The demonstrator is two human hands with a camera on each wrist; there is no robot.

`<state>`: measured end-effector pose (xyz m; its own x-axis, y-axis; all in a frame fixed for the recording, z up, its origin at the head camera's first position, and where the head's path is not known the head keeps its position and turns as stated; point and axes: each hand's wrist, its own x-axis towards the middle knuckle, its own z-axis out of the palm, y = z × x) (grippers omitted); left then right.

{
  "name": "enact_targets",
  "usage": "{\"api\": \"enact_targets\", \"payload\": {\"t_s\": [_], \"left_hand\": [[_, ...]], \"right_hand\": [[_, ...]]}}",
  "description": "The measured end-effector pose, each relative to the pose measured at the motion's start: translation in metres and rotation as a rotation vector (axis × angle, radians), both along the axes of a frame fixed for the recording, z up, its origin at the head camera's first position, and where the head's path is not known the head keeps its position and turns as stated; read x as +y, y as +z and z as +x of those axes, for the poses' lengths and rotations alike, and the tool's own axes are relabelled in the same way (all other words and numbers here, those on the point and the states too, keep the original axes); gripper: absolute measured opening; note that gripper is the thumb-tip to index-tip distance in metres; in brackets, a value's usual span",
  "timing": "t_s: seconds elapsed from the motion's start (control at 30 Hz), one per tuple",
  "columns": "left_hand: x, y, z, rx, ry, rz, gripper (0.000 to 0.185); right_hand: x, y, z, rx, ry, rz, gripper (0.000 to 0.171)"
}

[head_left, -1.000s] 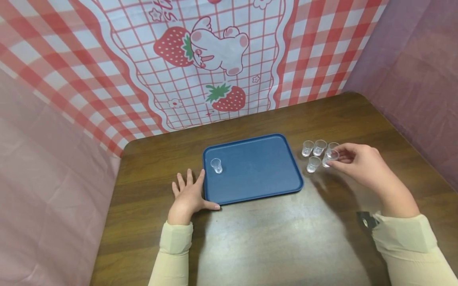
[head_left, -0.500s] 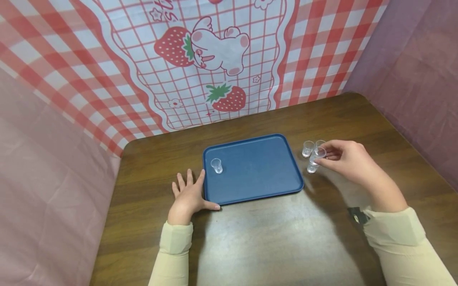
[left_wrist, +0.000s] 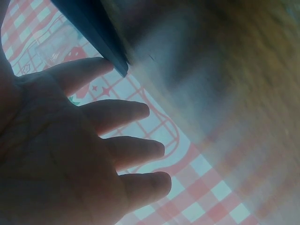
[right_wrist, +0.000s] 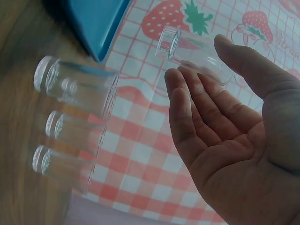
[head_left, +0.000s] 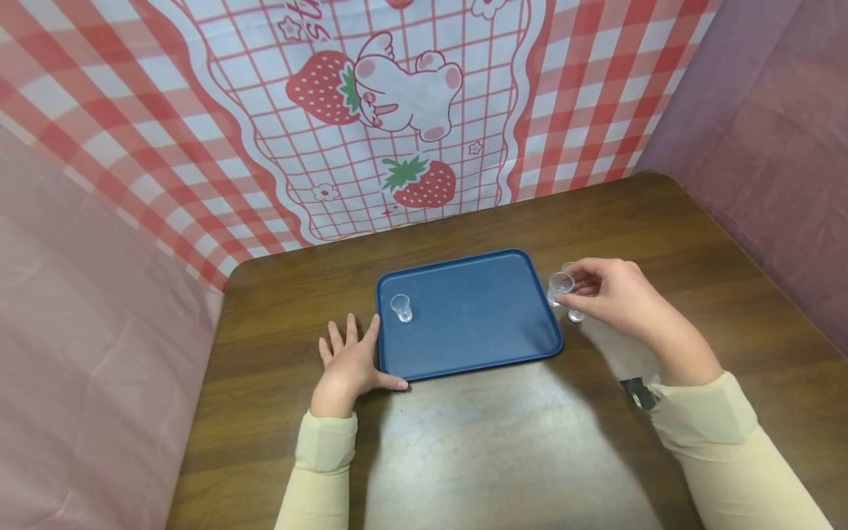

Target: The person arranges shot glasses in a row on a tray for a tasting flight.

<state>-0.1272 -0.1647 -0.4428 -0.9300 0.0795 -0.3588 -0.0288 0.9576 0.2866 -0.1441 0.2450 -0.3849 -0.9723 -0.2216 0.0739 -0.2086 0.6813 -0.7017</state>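
Honestly, the right hand [head_left: 612, 294] only pinches the small cup [head_left: 559, 285]; it may slip onto the tray [head_left: 477, 346] rim, while the left hand [head_left: 351, 364] lies flat, fingers relaxed.

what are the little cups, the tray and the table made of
Held cup in the right hand: clear glass or hard plastic; the cloth shows straight through it. I cannot tell which.
Cup on the tray: the same clear look.
Tray: matte blue, one smooth moulded piece with a raised rim, probably plastic.
Table: dark brown with wood grain and a soft sheen; wood or laminate.
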Motion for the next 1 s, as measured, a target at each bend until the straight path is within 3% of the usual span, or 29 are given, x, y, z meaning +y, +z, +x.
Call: {"api": "enact_targets", "payload": {"t_s": [0.3, 1.0], "left_hand": [[-0.001, -0.001, 0.001, -0.005, -0.001, -0.004, 0.135], [-0.001, 0.000, 0.001, 0.024, -0.005, -0.016, 0.134]], "right_hand": [[-0.026, -0.002, -0.007, -0.045, 0.063, -0.018, 0.036], [-0.097, -0.018, -0.033, 0.007, 0.233, -0.024, 0.029]]}}
